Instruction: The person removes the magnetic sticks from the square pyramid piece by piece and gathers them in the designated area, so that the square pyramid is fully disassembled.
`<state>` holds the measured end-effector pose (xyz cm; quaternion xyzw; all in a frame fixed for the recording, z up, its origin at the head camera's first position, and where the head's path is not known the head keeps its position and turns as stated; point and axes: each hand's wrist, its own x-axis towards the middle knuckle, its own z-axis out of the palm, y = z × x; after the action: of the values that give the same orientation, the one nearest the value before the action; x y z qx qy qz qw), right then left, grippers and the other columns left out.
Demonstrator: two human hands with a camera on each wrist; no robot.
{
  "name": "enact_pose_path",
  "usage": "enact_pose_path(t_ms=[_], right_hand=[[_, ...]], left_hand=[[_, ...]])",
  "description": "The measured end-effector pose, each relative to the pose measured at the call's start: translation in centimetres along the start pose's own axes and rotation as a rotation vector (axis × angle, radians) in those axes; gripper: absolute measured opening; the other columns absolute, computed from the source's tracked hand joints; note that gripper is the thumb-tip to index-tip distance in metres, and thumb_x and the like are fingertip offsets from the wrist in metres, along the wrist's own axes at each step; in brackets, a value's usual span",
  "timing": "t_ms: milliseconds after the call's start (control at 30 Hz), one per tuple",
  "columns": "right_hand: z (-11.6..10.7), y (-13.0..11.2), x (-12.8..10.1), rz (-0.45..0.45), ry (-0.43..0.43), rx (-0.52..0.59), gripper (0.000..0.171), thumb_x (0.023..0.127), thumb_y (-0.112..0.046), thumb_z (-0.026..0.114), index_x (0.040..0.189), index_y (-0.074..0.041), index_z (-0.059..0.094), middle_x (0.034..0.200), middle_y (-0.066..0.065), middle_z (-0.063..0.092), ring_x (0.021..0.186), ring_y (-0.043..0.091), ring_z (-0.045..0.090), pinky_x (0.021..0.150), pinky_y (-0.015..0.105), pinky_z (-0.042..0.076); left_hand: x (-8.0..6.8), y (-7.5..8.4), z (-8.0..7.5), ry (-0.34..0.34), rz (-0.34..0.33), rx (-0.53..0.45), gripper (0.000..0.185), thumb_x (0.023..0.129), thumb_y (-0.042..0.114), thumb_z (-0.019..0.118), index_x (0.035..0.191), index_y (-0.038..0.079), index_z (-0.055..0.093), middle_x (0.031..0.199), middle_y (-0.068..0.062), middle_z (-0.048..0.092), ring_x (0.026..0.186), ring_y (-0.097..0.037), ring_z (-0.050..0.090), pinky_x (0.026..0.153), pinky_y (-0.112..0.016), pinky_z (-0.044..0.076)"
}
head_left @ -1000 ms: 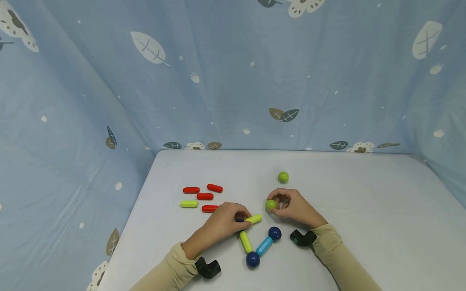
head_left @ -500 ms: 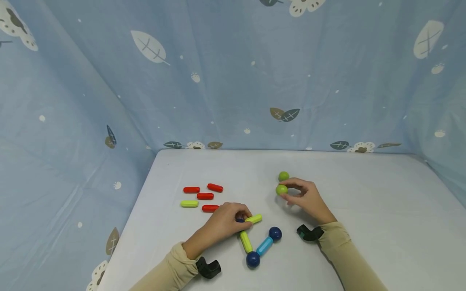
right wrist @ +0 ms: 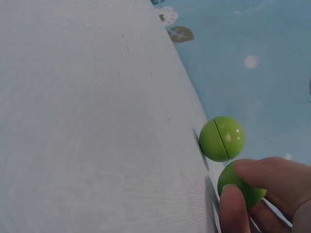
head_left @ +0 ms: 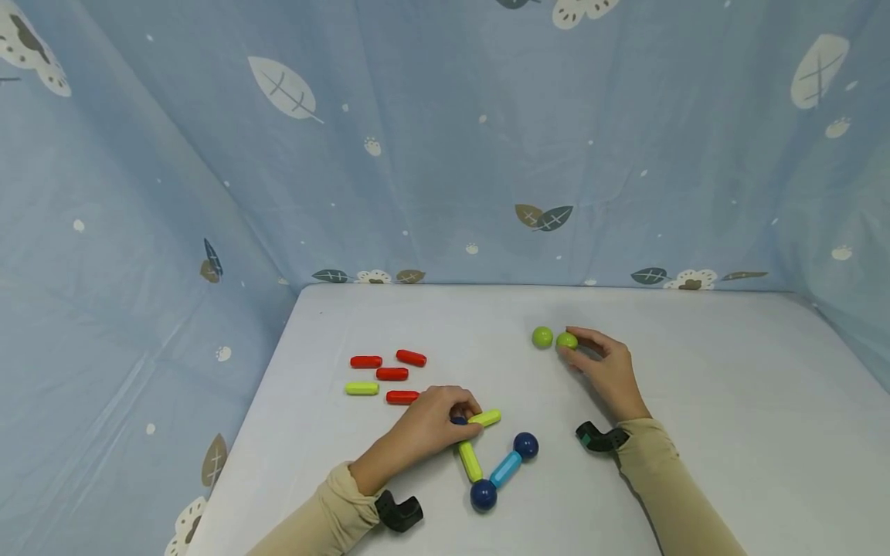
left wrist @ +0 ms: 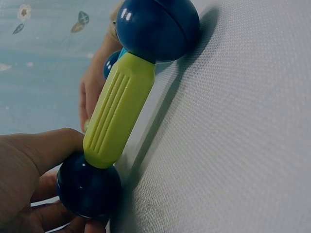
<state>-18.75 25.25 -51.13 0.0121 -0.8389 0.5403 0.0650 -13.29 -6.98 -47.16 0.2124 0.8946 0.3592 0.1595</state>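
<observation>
Matte white table (head_left: 695, 371), right hand (head_left: 606, 369) fingers pinching glossy green ball (head_left: 566, 340), left hand (head_left: 424, 423) gripping navy ball (head_left: 456, 419)

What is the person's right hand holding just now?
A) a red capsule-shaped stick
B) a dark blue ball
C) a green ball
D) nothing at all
C: the right hand pinches a green ball on the table, beside a second green ball.
</observation>
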Motion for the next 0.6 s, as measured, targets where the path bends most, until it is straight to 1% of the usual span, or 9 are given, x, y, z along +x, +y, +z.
enact_pose_path(t_ms=[67, 133, 200, 333, 433, 533, 600], right_hand=[[0.03, 0.05, 0.01, 0.004, -0.002, -0.027, 0.048, 0.095, -0.029, 0.077, 0.136, -0.008, 0.066, 0.144, 0.014, 0.063, 0.136, 0.031, 0.057, 0.079, 0.012, 0.056], [0.07, 0.10, 0.02, 0.003, -0.003, -0.047, 0.048, 0.095, -0.027, 0.077, 0.137, -0.007, 0.065, 0.144, 0.015, 0.062, 0.138, 0.036, 0.055, 0.080, 0.009, 0.054], [0.09, 0.12, 0.03, 0.001, -0.003, -0.067, 0.047, 0.095, -0.027, 0.076, 0.137, -0.007, 0.065, 0.144, 0.015, 0.062, 0.139, 0.037, 0.055, 0.082, 0.006, 0.051], [0.09, 0.17, 0.00, -0.001, 0.001, -0.097, 0.047, 0.095, -0.027, 0.076, 0.138, -0.009, 0.065, 0.144, 0.012, 0.063, 0.138, 0.033, 0.056, 0.090, 0.002, 0.044], [0.10, 0.19, -0.03, -0.004, -0.002, -0.091, 0.047, 0.095, -0.026, 0.076, 0.138, -0.009, 0.065, 0.144, 0.013, 0.063, 0.138, 0.033, 0.056, 0.089, 0.004, 0.046], [0.13, 0.24, 0.00, -0.009, -0.009, -0.058, 0.047, 0.095, -0.023, 0.076, 0.138, -0.007, 0.064, 0.144, 0.015, 0.062, 0.138, 0.035, 0.056, 0.080, 0.008, 0.053], [0.13, 0.26, 0.01, -0.014, -0.010, -0.047, 0.047, 0.095, -0.021, 0.076, 0.138, -0.006, 0.064, 0.144, 0.016, 0.062, 0.138, 0.036, 0.055, 0.077, 0.009, 0.054]], left_hand=[[-0.01, 0.01, -0.01, 0.000, 0.002, -0.004, 0.014, 0.089, 0.028, 0.081, 0.100, 0.021, 0.077, 0.082, 0.014, 0.063, 0.076, -0.002, 0.055, 0.069, -0.020, 0.046], [-0.01, 0.00, 0.00, 0.000, 0.003, -0.006, 0.014, 0.089, 0.028, 0.081, 0.100, 0.020, 0.077, 0.082, 0.014, 0.063, 0.075, -0.002, 0.055, 0.068, -0.020, 0.046], [-0.01, -0.03, 0.02, 0.001, 0.003, -0.004, 0.014, 0.089, 0.028, 0.081, 0.100, 0.021, 0.077, 0.082, 0.014, 0.063, 0.075, -0.002, 0.055, 0.069, -0.020, 0.046], [0.01, -0.10, 0.08, 0.004, 0.004, -0.001, 0.014, 0.089, 0.028, 0.081, 0.099, 0.021, 0.077, 0.082, 0.014, 0.063, 0.076, -0.002, 0.054, 0.069, -0.020, 0.046], [0.00, -0.11, 0.07, 0.004, 0.005, -0.003, 0.013, 0.089, 0.028, 0.081, 0.099, 0.021, 0.077, 0.082, 0.014, 0.063, 0.076, -0.002, 0.054, 0.069, -0.020, 0.046], [-0.02, -0.09, 0.04, 0.004, 0.006, -0.006, 0.013, 0.089, 0.028, 0.081, 0.099, 0.021, 0.077, 0.082, 0.014, 0.063, 0.076, -0.002, 0.055, 0.069, -0.020, 0.046], [-0.02, -0.09, 0.03, 0.003, 0.006, -0.010, 0.012, 0.089, 0.027, 0.081, 0.099, 0.021, 0.077, 0.082, 0.014, 0.063, 0.076, -0.003, 0.055, 0.069, -0.020, 0.046]])
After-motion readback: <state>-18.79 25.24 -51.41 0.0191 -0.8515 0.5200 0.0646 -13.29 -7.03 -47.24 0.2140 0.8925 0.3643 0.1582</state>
